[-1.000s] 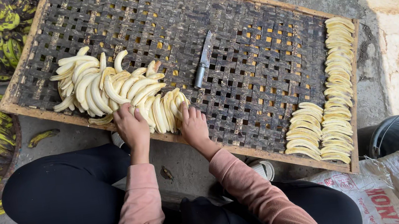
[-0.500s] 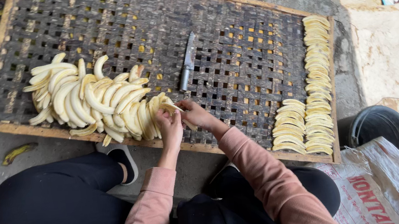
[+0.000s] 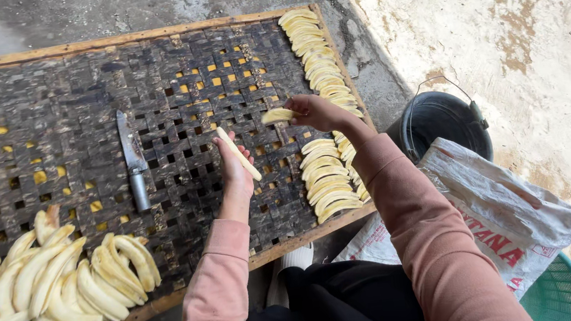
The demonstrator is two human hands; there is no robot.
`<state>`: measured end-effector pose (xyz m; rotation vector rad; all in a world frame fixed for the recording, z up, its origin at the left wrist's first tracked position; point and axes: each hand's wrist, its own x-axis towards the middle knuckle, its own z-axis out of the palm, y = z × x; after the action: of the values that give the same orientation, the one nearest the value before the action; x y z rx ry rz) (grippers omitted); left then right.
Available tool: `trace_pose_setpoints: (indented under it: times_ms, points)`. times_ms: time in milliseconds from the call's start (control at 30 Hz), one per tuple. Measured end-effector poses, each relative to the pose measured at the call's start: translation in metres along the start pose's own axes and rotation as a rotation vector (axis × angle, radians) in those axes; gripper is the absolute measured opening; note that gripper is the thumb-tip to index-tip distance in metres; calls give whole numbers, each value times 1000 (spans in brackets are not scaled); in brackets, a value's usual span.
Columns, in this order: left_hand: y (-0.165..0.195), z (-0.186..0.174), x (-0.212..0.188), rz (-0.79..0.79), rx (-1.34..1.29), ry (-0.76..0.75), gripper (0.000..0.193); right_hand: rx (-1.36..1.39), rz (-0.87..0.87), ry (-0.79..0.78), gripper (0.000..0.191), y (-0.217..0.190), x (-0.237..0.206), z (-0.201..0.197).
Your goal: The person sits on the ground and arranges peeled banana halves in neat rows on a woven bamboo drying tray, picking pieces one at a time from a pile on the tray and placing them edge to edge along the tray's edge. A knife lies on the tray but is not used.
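Pale yellow banana slice (image 3: 239, 153), long and flat, pinched in my left hand (image 3: 235, 172), tilted. My right hand (image 3: 317, 111) grips second slice (image 3: 276, 115) above woven tray (image 3: 63, 92), just left of laid slice row (image 3: 329, 177). Knife (image 3: 133, 163) left of left hand.

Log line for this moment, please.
left hand: holds banana slice | right hand: holds second slice by slice rows | knife: on woven tray
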<state>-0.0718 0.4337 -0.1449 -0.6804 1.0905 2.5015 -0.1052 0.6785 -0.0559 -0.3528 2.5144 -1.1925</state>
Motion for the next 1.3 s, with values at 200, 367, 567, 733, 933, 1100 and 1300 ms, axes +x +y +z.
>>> trace_pose_setpoints:
  times_ms: [200,367,567,733,933,1100,1300]
  points:
    - [-16,54,23,-23,-7,-111,43,-311,-51,-65,19,59,-22,-3]
    - [-46,78,39,-23,-27,-95,18,-74,126,37,17,69,-31,7]
    - [-80,97,41,9,-131,-1,29,577,135,97,29,57,-44,-4]
    - [-80,77,17,422,1105,-6,47,535,135,131,22,75,-35,-6]
    - [-90,49,-4,686,1486,-32,29,437,105,133,14,100,-22,3]
    - [-105,42,-1,591,1360,-88,28,254,77,120,16,102,-16,9]
    - [-45,-22,-31,744,1360,85,33,55,140,144,17,94,-18,9]
